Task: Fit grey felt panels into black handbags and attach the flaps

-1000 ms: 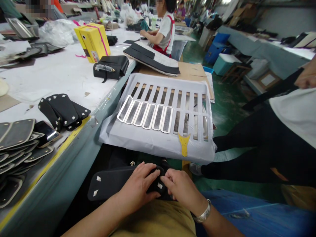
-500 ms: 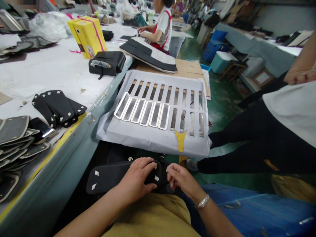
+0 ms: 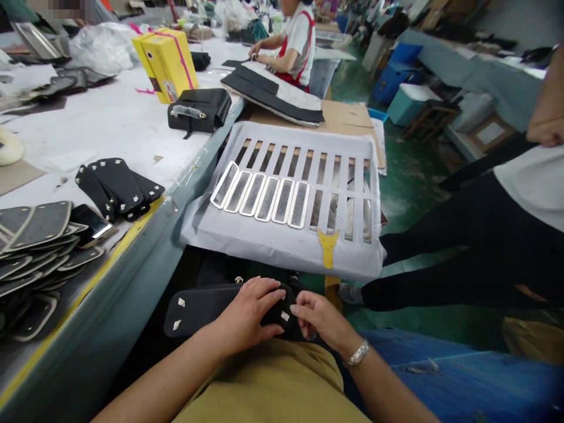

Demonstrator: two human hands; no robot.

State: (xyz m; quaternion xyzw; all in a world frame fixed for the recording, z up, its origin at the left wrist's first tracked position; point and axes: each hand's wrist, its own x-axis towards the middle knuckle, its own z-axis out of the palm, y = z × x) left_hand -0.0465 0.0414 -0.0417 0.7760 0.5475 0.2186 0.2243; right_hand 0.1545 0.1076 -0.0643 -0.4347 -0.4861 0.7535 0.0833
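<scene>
A long black panel [image 3: 202, 305] with rounded ends and small white tabs lies across my lap. Over its right half rests my left hand [image 3: 253, 314], thumb and fingers spread, pressing on the surface. My right hand [image 3: 315, 317], with a silver watch on the wrist, is at the panel's right end, thumb and fingertips pinched close to a white tab [image 3: 285, 316]. Whatever is between those fingertips is too small to make out. Beyond my hands, several pale-rimmed grey strips [image 3: 267, 198] lie in a row on a slotted, cloth-covered board [image 3: 273, 241].
On the left table [image 3: 176, 211] are stacked panels [image 3: 39, 252], black panels [image 3: 117, 185], a phone [image 3: 94, 226], a black bag [image 3: 198, 110] and a yellow box [image 3: 165, 64]. One person [image 3: 295, 44] works beyond; another [image 3: 467, 235] stands at right. A blue surface [image 3: 440, 370] lies lower right.
My right hand has moved left, up to the panel's right end. My left hand stays on the panel. The whole view has shifted slightly, with the scene further right.
</scene>
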